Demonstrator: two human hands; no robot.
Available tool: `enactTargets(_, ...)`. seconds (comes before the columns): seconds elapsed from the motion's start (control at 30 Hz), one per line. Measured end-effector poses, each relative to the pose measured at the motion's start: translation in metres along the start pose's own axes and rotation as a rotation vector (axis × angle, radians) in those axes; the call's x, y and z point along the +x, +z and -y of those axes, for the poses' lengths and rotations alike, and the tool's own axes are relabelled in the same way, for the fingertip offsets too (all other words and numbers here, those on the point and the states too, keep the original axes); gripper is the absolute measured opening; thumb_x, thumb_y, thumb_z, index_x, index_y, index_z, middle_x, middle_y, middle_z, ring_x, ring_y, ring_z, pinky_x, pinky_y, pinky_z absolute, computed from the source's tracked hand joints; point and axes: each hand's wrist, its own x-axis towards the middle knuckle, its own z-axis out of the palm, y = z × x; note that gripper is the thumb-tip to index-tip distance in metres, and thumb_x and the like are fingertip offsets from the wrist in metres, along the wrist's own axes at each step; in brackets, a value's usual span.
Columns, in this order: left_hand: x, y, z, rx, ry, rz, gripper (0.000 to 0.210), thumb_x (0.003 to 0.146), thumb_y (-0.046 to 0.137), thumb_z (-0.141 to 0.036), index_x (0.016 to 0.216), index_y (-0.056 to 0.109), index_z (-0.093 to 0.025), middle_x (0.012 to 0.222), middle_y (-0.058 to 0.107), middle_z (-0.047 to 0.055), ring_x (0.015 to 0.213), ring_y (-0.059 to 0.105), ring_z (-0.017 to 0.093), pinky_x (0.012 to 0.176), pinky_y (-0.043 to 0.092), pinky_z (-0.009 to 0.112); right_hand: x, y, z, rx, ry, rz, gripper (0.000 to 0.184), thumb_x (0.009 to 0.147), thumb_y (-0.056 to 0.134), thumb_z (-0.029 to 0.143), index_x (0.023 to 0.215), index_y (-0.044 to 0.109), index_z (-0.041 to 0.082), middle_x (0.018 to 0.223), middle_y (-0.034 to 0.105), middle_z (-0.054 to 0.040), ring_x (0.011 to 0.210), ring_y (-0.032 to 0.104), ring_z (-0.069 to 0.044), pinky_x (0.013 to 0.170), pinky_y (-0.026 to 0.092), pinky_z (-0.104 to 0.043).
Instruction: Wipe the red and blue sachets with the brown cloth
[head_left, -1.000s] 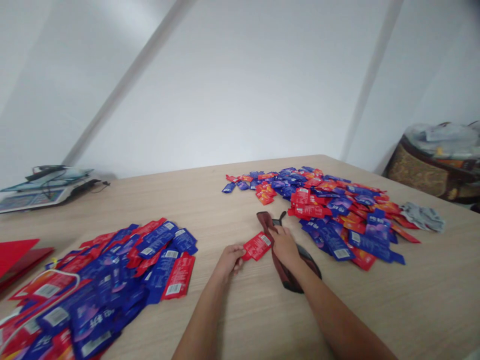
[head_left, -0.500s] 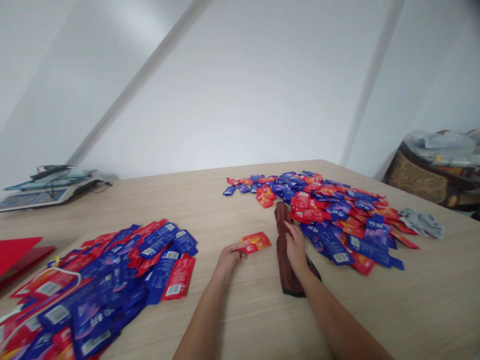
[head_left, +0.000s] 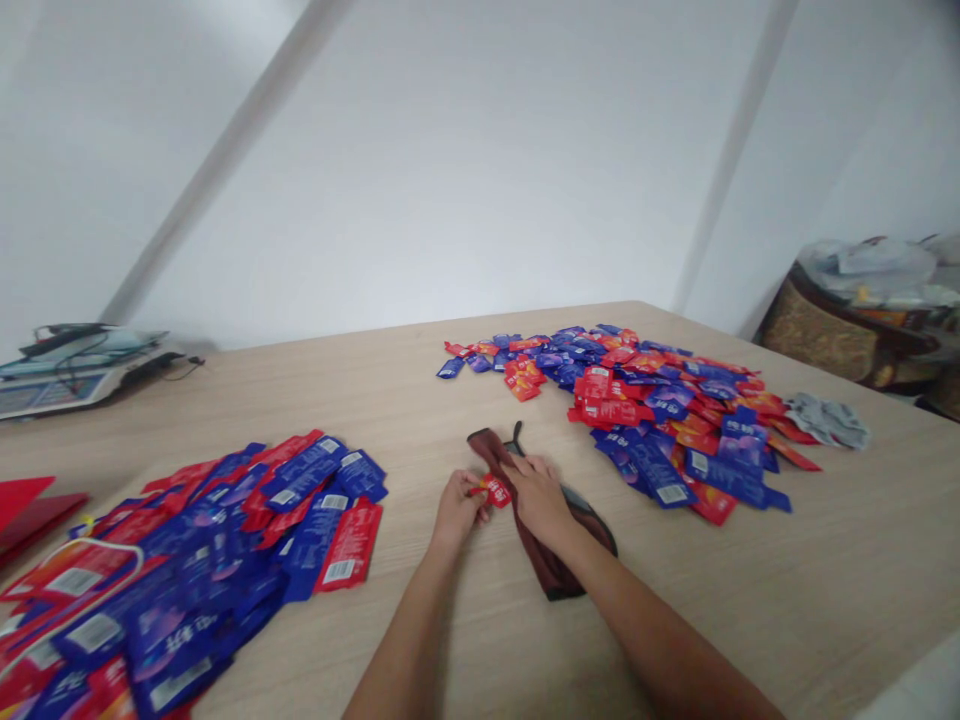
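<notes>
My left hand [head_left: 456, 510] pinches the left end of a small red and orange packet [head_left: 496, 491], just above the tabletop. The packet's right end reaches the edge of a maroon fabric piece with black trim [head_left: 541, 560], perhaps a pouch or glove; whether it goes inside or under is hidden. Over the middle of that fabric my right hand [head_left: 538, 500] is closed, its fingertips partly out of sight. A black loop [head_left: 517, 432] sticks up behind the right hand, and a grey and black part of the fabric shows beside the wrist.
Heaps of red and blue packets lie at left [head_left: 217, 560] and at right [head_left: 660, 400] on the wooden table [head_left: 360, 390]. Grey gloves [head_left: 829, 420] rest beyond the right heap. A scale [head_left: 82, 380] with things on it and red folders [head_left: 34, 515] are at far left.
My right hand has brought the maroon fabric left and tilted it, so it meets the packet. The packet stays in my left hand, now partly covered. The view has shifted slightly.
</notes>
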Motion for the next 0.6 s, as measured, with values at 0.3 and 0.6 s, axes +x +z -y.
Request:
enactTargets(0.3, -0.004, -0.002, -0.005, 0.024, -0.038, -0.001, 0.035, 0.057, 0.066, -0.021, 0.082, 0.042, -0.019, 0.045, 0.053, -0.009, 0.028, 0.044, 0.008, 0.031, 0.029, 0.017, -0.002, -0.011, -0.029, 0.086, 0.052, -0.175, 0.057, 0.078, 0.032, 0.002, 0.127, 0.052, 0.021, 0.128, 0.053, -0.0042, 0.113, 0.043, -0.021, 0.097, 0.032, -0.035)
enactTargets(0.6, -0.003, -0.002, -0.001, 0.080, -0.014, 0.001, 0.033, 0.062, 0.060, -0.020, 0.089, 0.042, -0.018, 0.046, 0.053, -0.009, 0.029, 0.045, 0.009, 0.032, 0.030, 0.017, -0.005, -0.001, 0.006, 0.000, -0.064, 0.049, 0.052, 0.080, 0.040, 0.009, 0.127, 0.051, 0.028, 0.140, 0.043, -0.0014, 0.123, 0.034, -0.022, 0.097, 0.028, -0.039)
